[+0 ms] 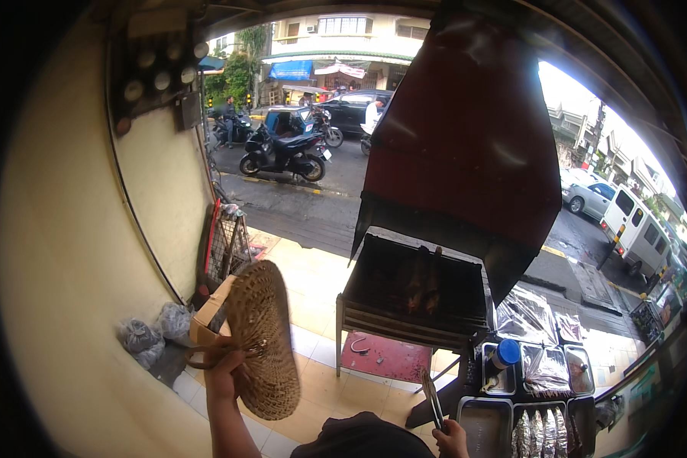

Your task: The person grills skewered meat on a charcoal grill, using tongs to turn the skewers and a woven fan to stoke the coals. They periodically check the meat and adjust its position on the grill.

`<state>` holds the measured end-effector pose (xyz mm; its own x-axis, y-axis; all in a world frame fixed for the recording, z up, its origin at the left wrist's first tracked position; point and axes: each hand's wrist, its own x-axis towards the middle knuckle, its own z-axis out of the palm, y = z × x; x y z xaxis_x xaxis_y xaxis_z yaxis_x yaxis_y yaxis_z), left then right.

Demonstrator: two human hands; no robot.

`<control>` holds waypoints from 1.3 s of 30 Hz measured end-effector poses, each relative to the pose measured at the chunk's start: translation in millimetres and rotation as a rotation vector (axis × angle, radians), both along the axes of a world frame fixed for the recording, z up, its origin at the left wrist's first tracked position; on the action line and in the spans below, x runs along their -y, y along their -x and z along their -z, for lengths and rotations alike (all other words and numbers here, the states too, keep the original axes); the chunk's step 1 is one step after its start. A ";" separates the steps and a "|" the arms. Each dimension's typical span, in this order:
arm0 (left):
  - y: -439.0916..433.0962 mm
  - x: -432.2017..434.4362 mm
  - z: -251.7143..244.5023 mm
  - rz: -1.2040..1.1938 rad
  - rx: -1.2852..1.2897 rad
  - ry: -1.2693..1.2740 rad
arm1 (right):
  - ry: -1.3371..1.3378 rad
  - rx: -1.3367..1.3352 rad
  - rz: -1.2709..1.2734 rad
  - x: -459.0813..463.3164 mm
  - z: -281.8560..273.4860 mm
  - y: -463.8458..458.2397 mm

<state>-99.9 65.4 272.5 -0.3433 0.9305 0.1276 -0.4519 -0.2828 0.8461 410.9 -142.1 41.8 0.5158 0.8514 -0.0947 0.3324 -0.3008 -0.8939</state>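
My left hand (224, 371) grips the handle of a woven hand fan (265, 343), held upright to the left of a charcoal grill (412, 309). In my right hand (451, 439) is a pair of metal tongs (432, 398), pointing up toward the grill's front edge, apart from the food. Two long pieces of food (423, 292) lie on the dark grate; smoke or glow blurs them, so their kind is unclear. A dark red metal hood (464, 143) rises behind the grill.
Right of the grill stand metal trays (485, 421), foil-wrapped pieces (541, 432), plastic-covered food (544, 366) and a blue-lidded container (505, 354). A cardboard box (210, 312) and tied plastic bags (140, 342) sit along the left wall. Beyond the tiled floor (312, 372), motorcycles (286, 153) stand on the street.
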 end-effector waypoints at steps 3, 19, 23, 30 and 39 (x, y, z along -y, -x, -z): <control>14.9 -2.3 -3.2 0.026 0.269 -0.282 | 0.005 -0.013 0.015 -0.6 0.5 -0.2; 9.2 -3.6 -0.5 0.138 0.262 -0.291 | 0.199 -0.050 0.028 -4.0 -53.2 15.8; 10.9 -0.2 -9.8 0.044 0.369 -0.288 | 0.191 -0.097 0.053 -0.4 -43.4 11.4; -26.4 -16.5 -3.2 0.008 -0.280 -0.017 | 0.096 0.007 0.019 3.6 -21.7 4.0; -8.8 -5.3 -16.3 0.166 0.329 -0.215 | 0.158 -0.005 0.104 17.2 -36.7 -2.1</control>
<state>-91.1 70.7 288.8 -0.2462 0.9406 0.2337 -0.7418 -0.3381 0.5791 413.0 -159.3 78.5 0.5993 0.7680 -0.2258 0.2884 -0.4703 -0.8341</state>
